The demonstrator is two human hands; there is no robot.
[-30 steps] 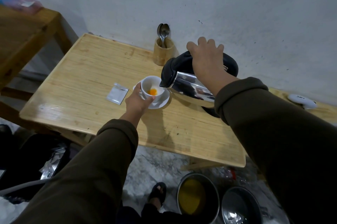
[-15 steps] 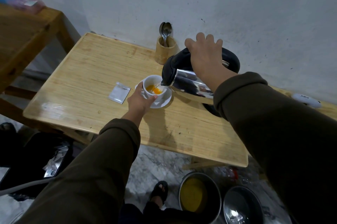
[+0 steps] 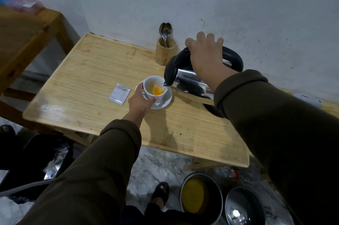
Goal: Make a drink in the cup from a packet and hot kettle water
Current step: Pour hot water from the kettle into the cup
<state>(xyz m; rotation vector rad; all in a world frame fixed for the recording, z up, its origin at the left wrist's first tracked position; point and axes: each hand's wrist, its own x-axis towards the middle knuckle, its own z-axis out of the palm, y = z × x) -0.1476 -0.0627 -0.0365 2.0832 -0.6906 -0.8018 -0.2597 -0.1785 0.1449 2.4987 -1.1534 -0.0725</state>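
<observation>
Right hand (image 3: 205, 59): fingers curled over the black handle of the kettle (image 3: 190, 81), gripping it from above; kettle tipped leftward, spout at the cup's right rim.
Kettle: steel body, black lid and handle, held above the table (image 3: 88, 81); its dark base (image 3: 213, 112) shows beneath it on the tabletop.
Left hand (image 3: 140, 101): thumb and fingers wrapped about the near-left side of the cup (image 3: 154, 87), steadying it.
Cup: white, tilted a little toward the kettle, standing on a white saucer (image 3: 165, 101) near mid-table.
Contents: orange-yellow liquid at the bottom of the cup, surface disturbed under the spout.
Packet (image 3: 119, 93): small, silvery-white, lying flat on the table just left of the saucer, apart from it.
Spoon holder (image 3: 165, 53): wooden cylinder at the far edge by the wall, with spoons (image 3: 165, 31) standing in it, bowls up.
Floor, near right: two round metal pots (image 3: 200, 195); the left one has a yellow inside.
</observation>
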